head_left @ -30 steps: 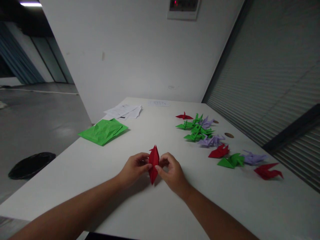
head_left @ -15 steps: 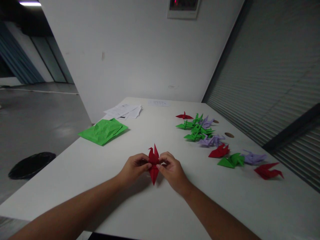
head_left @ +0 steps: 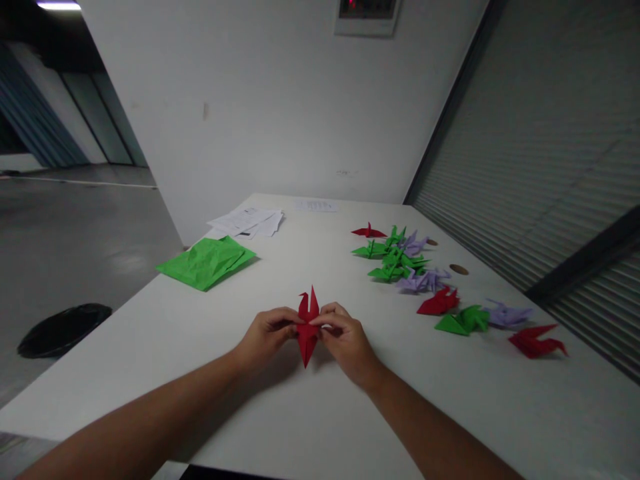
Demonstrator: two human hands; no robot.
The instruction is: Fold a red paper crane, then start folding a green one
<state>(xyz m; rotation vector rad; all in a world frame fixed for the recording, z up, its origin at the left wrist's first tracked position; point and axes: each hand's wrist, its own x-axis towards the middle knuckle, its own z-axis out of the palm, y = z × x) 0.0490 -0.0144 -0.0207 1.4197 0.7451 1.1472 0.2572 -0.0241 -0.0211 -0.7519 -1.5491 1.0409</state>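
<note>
Between my hands is a red paper crane [head_left: 307,343], its bent head and pointed tail up and the wide wing hanging toward me. My left hand [head_left: 267,337] pinches its left edge with thumb and forefinger. From the other side, my right hand [head_left: 345,340] grips the crane, its fingers reaching over the middle of the paper. Both hands are just above the white table [head_left: 240,413]. Part of the paper is hidden behind the fingertips.
Several folded cranes lie on the right: green cranes [head_left: 395,263], purple cranes [head_left: 425,281] and a red crane [head_left: 537,342] nearest. Green paper sheets [head_left: 207,262] and white printed papers [head_left: 246,221] lie at the left. A black-lined bin [head_left: 63,331] stands on the floor.
The red crane has tilted slightly, its top to the right and its lower tip to the left. My fingers have shifted a little across its middle.
</note>
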